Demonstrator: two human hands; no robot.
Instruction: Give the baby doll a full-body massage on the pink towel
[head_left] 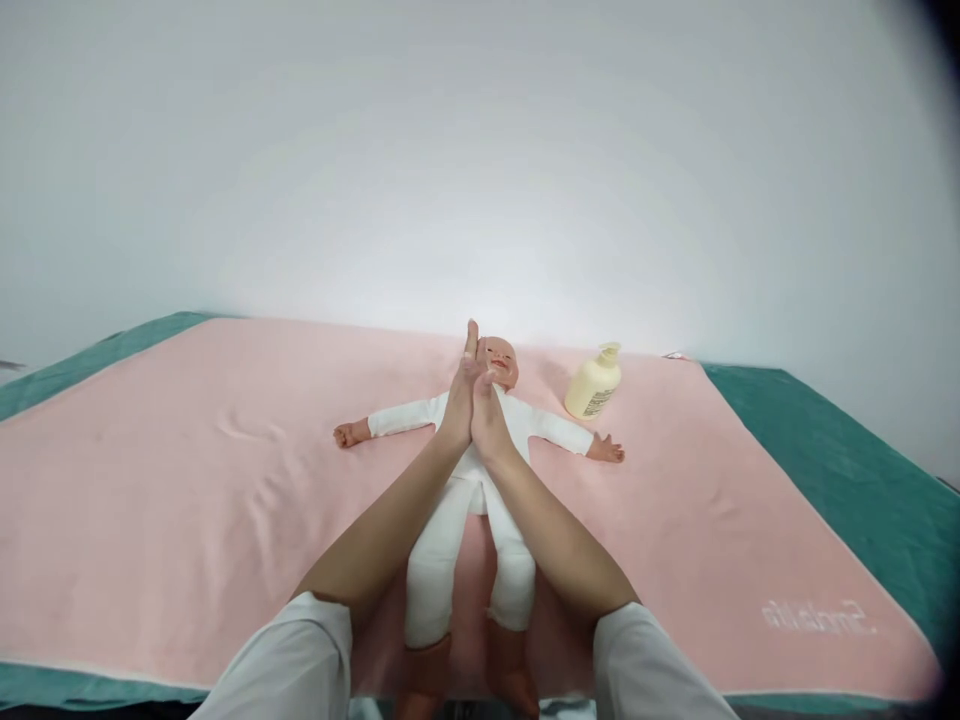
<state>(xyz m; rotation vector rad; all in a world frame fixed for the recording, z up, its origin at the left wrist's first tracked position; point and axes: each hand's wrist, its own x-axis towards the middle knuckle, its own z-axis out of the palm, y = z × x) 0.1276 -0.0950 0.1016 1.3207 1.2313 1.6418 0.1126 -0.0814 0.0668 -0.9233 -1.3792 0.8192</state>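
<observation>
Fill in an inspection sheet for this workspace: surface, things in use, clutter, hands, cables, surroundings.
Surface: pink cloth, lightly wrinkled, over green cloth
Things in use: doll in white clothing, face up, arms spread; pale yellow pump bottle upright near its head
Clutter: nothing seen
Hands: left hand and right hand palm to palm over the doll's chest; contact with the doll unclear
Cables: nothing seen
Surroundings: pale wall behind

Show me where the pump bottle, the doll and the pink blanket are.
Pump bottle [592, 386]: head view, on its body.
Doll [433, 590]: head view, one white-clothed leg.
Pink blanket [150, 500]: head view, bare left part.
</observation>
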